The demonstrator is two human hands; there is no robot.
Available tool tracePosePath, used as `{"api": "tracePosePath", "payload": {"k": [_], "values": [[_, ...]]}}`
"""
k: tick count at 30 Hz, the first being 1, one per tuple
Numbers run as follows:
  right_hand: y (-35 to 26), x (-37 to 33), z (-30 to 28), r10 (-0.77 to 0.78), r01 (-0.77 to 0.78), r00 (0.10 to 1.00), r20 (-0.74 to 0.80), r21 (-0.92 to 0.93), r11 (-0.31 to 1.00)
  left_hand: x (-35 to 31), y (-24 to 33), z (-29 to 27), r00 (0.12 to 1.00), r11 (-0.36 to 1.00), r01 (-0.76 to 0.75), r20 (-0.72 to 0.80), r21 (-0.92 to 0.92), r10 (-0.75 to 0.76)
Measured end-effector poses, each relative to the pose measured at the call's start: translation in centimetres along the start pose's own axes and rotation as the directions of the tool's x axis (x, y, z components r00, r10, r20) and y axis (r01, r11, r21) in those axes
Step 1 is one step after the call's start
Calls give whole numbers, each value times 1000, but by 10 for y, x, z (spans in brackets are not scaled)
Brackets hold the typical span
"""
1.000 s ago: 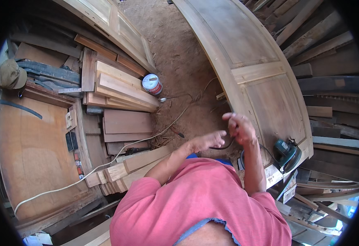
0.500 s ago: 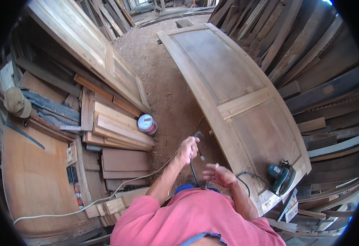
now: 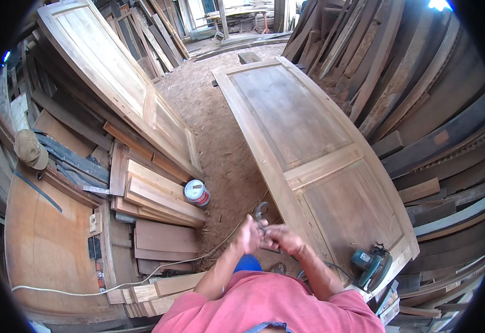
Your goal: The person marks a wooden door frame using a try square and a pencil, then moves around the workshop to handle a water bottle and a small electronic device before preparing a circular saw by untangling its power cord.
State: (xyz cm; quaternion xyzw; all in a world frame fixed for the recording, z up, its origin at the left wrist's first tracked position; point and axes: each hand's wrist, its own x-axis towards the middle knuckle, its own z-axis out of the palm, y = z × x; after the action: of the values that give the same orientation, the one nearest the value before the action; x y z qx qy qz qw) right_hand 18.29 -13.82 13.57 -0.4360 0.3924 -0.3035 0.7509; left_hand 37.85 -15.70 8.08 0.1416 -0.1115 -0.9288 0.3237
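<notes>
My hands meet in front of my body, beside the long edge of a wooden panel door (image 3: 300, 176). My left hand (image 3: 248, 237) is closed on a dark power cord (image 3: 261, 209), which loops up above its fingers. Pressed against it, my right hand (image 3: 285, 239) is closed at the same cord. Fingers and blur hide the exact part they grip. More cord runs right to a green circular saw (image 3: 367, 267), which rests on the door's near right corner. A pale extension cord (image 3: 159, 269) trails from the left towards my hands.
A second panel door (image 3: 123, 83) leans at the far left. A white bucket (image 3: 197, 192) stands on the dirt floor by stacked boards (image 3: 162, 200). A cap (image 3: 30, 149) lies on timber at left. Planks (image 3: 420, 105) lean along the right side.
My right hand has moved left and closed beside my left hand, from open and apart. My left hand has lowered a little, and the view has tilted up slightly.
</notes>
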Motion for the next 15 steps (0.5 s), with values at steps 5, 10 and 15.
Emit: {"api": "tracePosePath", "payload": {"k": [5, 10, 15], "values": [[37, -17, 30, 188, -110, 920, 344, -234, 966, 25, 74, -59, 864, 923, -258, -496, -285, 88], [59, 6, -34, 290, -255, 957, -11, 447, 858, 37, 47, 20, 870, 918, -182, -378, 351, 317], [-36, 61, -65, -18, 4, 1000, 14, 664, 747, 25, 17, 41, 986, 411, 135, -83, 902, -141]]}}
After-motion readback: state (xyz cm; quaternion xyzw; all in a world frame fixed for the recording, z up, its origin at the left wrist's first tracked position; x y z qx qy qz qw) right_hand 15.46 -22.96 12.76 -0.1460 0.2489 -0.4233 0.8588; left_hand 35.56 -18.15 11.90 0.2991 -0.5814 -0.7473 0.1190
